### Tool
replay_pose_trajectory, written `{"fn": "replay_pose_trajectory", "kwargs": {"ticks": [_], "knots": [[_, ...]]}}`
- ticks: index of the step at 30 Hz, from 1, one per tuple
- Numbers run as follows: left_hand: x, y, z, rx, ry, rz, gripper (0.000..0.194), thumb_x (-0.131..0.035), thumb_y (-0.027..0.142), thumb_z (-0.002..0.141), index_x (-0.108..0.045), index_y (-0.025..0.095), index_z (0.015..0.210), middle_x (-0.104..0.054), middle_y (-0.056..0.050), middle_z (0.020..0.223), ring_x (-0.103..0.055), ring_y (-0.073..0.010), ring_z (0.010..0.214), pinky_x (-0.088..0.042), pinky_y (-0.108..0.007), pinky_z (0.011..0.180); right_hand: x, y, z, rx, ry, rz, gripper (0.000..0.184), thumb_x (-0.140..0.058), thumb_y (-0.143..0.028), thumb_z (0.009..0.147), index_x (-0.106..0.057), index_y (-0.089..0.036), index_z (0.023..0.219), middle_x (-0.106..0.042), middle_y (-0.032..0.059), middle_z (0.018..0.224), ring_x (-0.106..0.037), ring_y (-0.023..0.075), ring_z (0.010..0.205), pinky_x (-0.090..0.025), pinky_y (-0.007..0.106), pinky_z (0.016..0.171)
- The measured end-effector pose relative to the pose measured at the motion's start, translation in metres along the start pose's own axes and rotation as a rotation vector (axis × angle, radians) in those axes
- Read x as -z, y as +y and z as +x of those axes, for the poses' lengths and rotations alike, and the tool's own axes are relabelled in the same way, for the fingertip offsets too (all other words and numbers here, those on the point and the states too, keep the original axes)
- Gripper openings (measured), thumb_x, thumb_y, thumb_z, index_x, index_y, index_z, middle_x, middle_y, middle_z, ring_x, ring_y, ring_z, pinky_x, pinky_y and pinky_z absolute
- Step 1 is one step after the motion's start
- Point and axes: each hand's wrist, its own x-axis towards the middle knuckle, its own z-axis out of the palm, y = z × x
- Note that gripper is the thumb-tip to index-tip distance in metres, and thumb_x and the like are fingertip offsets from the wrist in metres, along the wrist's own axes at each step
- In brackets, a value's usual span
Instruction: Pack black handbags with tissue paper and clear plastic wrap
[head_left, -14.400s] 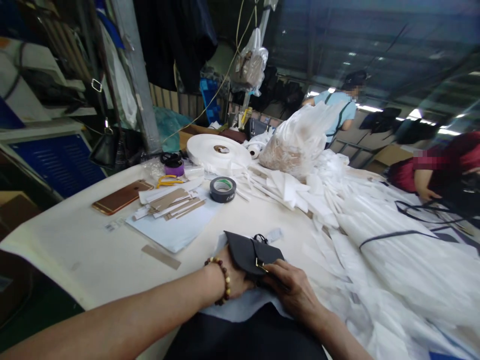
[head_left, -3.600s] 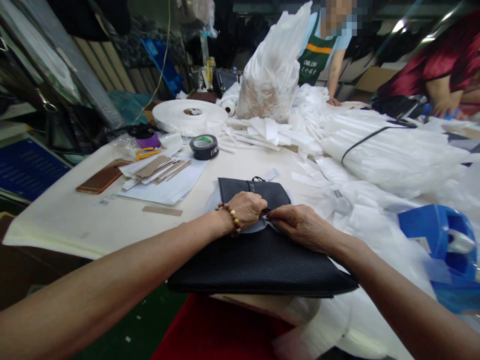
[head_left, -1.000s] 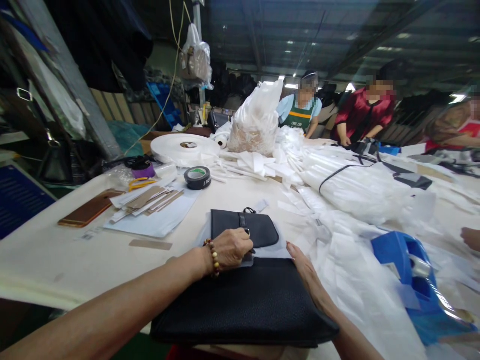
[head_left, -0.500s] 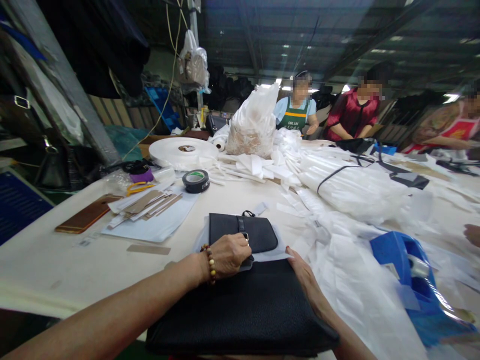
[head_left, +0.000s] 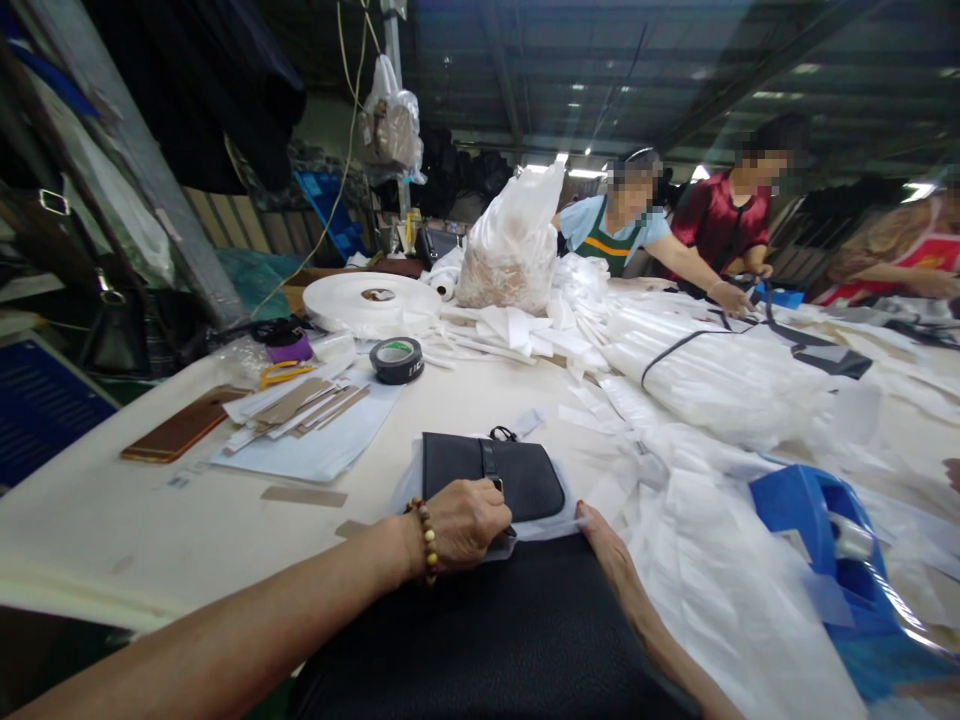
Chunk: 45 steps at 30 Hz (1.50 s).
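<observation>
A black leather bag (head_left: 480,630) lies in front of me at the table's near edge, its flap (head_left: 517,482) folded away from me over a translucent white sheet (head_left: 401,490). A strap (head_left: 489,458) with a small buckle runs down the flap. My left hand (head_left: 472,522), a bead bracelet on its wrist, is closed at the buckle end of this strap; its fingertips are partly hidden. At the bag's right side my right hand (head_left: 606,545) grips the edge, thumb near the sheet's corner and other fingers out of sight.
Left lie a brown phone-like slab (head_left: 180,425), cardboard strips (head_left: 300,405) and a black tape roll (head_left: 396,360). A white roll (head_left: 330,300) and a full plastic bag (head_left: 510,245) stand behind. Right are plastic sheets (head_left: 720,560) and a blue tape dispenser (head_left: 795,500). Co-workers (head_left: 619,235) stand opposite.
My view has shifted slightly, and the bag with both hands sits a little lower. A co-worker in a green apron has leaned over and stretched an arm across the table to the right.
</observation>
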Motion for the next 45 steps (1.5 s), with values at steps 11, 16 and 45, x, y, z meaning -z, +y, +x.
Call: {"fn": "replay_pose_trajectory", "kwargs": {"ticks": [11,16,45], "knots": [[-0.001,-0.002,0.004,0.002,-0.01,0.032,0.012,-0.05,0.003,0.073,-0.052,0.014,0.069,-0.059,-0.006,0.077,-0.051,-0.0178,0.072,-0.042,-0.027,0.067,0.0,-0.009,0.002,-0.125,0.036,0.22,0.038,-0.03,-0.046,0.088,-0.058,-0.022,0.093,-0.065,0.009,0.099,-0.06,0.0226,0.095,-0.048,0.037,0.088],[0.002,-0.002,0.0,-0.008,0.004,0.007,0.015,-0.048,0.001,0.074,-0.052,0.014,0.068,-0.059,-0.005,0.075,-0.05,-0.0157,0.07,-0.041,-0.025,0.066,0.0,-0.008,0.003,-0.141,0.055,0.227,0.038,-0.031,-0.047,0.088,-0.058,-0.021,0.093,-0.065,0.0095,0.1,-0.059,0.0234,0.095,-0.047,0.039,0.09],[0.009,-0.02,0.006,0.767,0.198,-1.164,0.024,-0.056,0.037,0.059,-0.051,0.014,0.057,-0.043,0.003,0.053,-0.037,-0.0096,0.052,-0.027,-0.021,0.049,0.025,-0.102,0.03,0.352,-0.795,-0.19,0.023,-0.041,-0.022,0.092,-0.061,-0.018,0.102,-0.062,0.0052,0.106,-0.052,0.0181,0.103,-0.037,0.032,0.095]]}}
